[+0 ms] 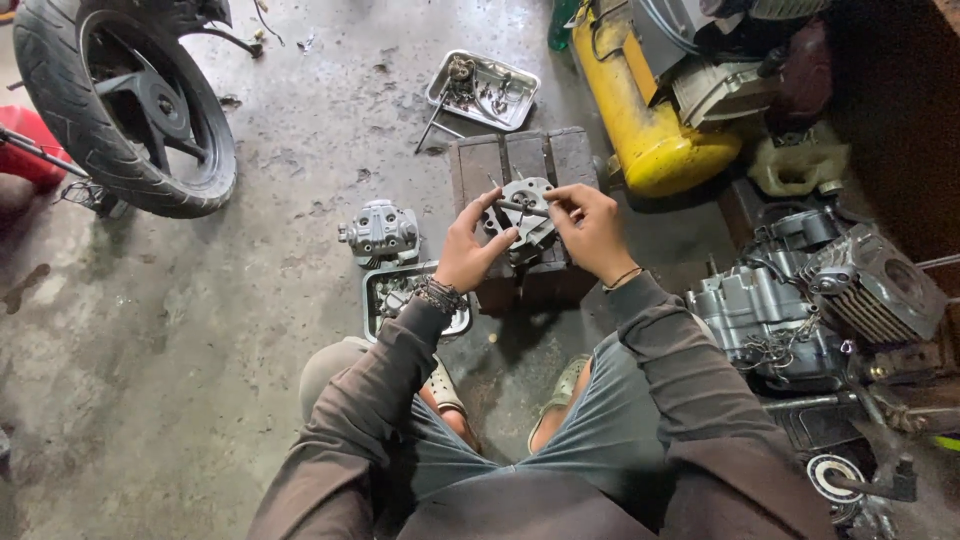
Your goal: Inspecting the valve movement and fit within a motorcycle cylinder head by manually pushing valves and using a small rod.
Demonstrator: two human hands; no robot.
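Both hands grip: left hand (470,245) clasps the ribbed metal cylinder head (527,205); right hand (590,230) pinches a thin rod (522,208) across it.

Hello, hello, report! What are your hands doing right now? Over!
Left hand steadying round grey metal engine part on dark wooden block. Right hand pinching thin metal rod over it. Nothing blocking. Over.

Dark brown long sleeves, grey-green shorts, sandals, beaded bracelets on the left wrist.
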